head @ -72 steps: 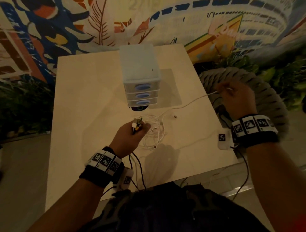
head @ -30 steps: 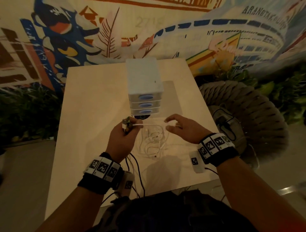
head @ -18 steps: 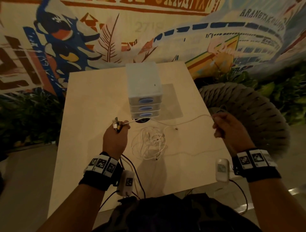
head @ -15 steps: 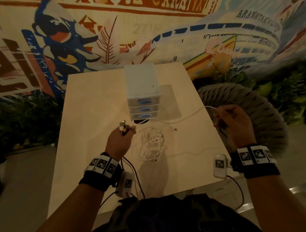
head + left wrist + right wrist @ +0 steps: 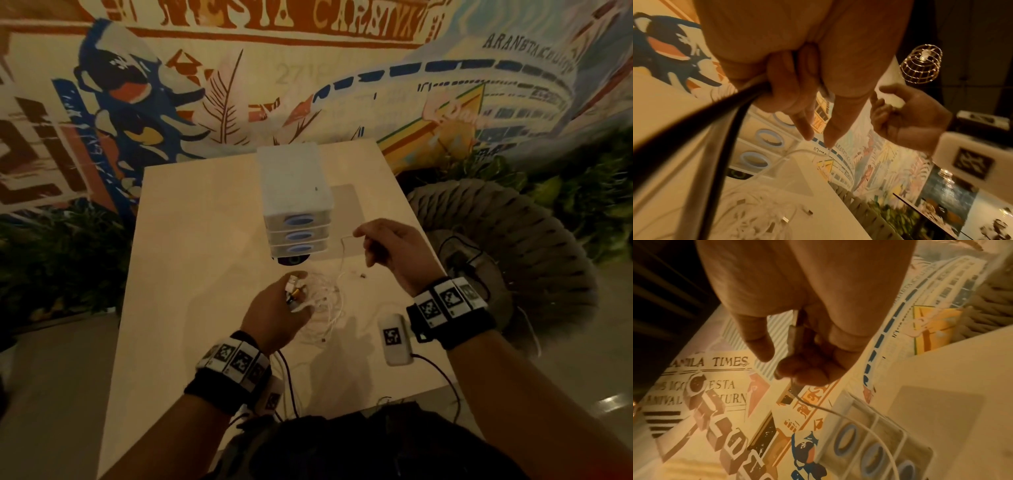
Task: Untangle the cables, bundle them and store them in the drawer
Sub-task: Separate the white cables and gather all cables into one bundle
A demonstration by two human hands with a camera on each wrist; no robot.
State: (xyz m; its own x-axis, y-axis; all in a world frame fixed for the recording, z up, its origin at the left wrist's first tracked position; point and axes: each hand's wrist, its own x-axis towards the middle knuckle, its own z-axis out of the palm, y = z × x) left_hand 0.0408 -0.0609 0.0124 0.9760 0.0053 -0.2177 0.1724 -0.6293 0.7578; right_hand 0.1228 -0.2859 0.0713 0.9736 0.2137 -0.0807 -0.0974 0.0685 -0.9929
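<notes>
Fingers (image 5: 803,368) of the right hand (image 5: 394,253) are being pinched on a white cable (image 5: 342,253), now brought back near the drawers (image 5: 296,236) after being stretched wide; plugs (image 5: 294,291) are being gripped by the left hand (image 5: 277,311), with the tangle (image 5: 325,301) lying on the table (image 5: 191,274), so untangling is being continued.

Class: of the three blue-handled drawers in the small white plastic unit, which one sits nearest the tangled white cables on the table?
The bottom drawer: it sits lowest in the white plastic unit, closest to the tangled white cables.

white cables (image 5: 325,301), white drawer unit (image 5: 294,192) w/ blue oval handles, beige table (image 5: 191,240), multicolour mural (image 5: 137,85)
</notes>
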